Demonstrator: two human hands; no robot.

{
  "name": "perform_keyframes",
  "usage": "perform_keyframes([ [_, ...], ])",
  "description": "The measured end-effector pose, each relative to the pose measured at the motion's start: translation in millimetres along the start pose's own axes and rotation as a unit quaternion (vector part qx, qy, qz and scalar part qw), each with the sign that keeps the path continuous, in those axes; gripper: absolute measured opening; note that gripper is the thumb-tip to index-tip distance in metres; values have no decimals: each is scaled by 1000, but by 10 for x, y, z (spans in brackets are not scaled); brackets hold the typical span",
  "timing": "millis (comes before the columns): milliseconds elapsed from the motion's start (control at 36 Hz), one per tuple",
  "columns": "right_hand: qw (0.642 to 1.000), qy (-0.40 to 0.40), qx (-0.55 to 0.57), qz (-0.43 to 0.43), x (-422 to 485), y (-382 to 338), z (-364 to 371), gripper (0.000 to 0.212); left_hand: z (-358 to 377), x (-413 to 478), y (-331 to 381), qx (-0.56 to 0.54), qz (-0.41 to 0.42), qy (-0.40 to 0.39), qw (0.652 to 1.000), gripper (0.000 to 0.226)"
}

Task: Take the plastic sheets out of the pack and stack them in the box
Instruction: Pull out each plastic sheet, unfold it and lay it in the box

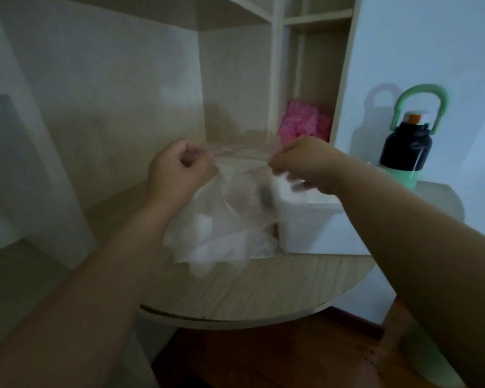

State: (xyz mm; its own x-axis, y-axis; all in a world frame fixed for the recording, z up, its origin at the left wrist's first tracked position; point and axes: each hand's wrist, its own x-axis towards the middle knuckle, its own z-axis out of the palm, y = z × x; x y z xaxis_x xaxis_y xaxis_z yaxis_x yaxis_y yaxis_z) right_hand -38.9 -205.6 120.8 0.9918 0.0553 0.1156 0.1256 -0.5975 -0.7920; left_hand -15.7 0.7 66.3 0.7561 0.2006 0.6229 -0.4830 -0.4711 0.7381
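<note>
A thin clear plastic sheet [244, 189] is stretched between my two hands above the desk. My left hand [179, 169] pinches its left top edge with curled fingers. My right hand [305, 163] pinches the right top edge; its fingers are blurred. The sheet hangs down over a crumpled pile of white plastic [221, 247] lying on the wooden desk. A white box [311, 219] stands just right of the pile, partly behind the sheet. Whether the pile is the pack itself I cannot tell.
The rounded wooden desk [249, 292] ends in a curved front edge. A dark bottle with a green handle [406, 141] stands at the right by the wall. Pink material [303, 121] sits in a shelf compartment behind. A white frame [34, 135] stands on the left.
</note>
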Motion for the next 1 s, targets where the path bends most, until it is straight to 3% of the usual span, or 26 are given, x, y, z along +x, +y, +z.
perform_keyframes([
  [56, 997, -49, 5, 65, 18, 29, -175, 8, 65, 127, 108, 46, 30, 12, 998, 25],
  [111, 994, -48, 13, 95, 65, 91, -328, 11, 186, 225, 250, 73, 55, 6, 996, 14],
  [167, 994, -10, 33, 100, 144, 170, -423, 17, 313, 290, 353, 102, 68, 7, 992, 10],
  [278, 989, 78, 38, 120, 328, 402, -570, 21, 602, 310, 454, 212, 129, 89, 965, 52],
  [361, 984, 119, -1, 134, 434, 613, -683, 23, 771, 202, 532, 200, 247, 118, 941, 47],
  [444, 978, 149, -45, 138, 482, 790, -801, 28, 916, 118, 545, 135, 345, -38, 928, 31],
  [500, 974, 156, -87, 142, 494, 891, -868, 29, 1005, 89, 576, 122, 350, -164, 914, 30],
  [639, 946, 123, -276, 122, 410, 1073, -940, 28, 1293, 126, 430, 266, 202, -371, 867, 30],
  [722, 923, 113, -350, 115, 373, 1180, -977, 34, 1418, 139, 390, 349, 119, -421, 829, 49],
  [833, 919, 153, -348, 105, 301, 1272, -1059, 51, 1566, 146, 414, 389, 102, -452, 796, 69],
  [917, 891, 179, -415, 31, 252, 1225, -1105, 65, 1646, 145, 439, 423, 103, -466, 770, 72],
  [1000, 874, 133, -463, -58, 220, 1084, -1097, 53, 1710, 143, 440, 449, 110, -469, 753, 71],
])
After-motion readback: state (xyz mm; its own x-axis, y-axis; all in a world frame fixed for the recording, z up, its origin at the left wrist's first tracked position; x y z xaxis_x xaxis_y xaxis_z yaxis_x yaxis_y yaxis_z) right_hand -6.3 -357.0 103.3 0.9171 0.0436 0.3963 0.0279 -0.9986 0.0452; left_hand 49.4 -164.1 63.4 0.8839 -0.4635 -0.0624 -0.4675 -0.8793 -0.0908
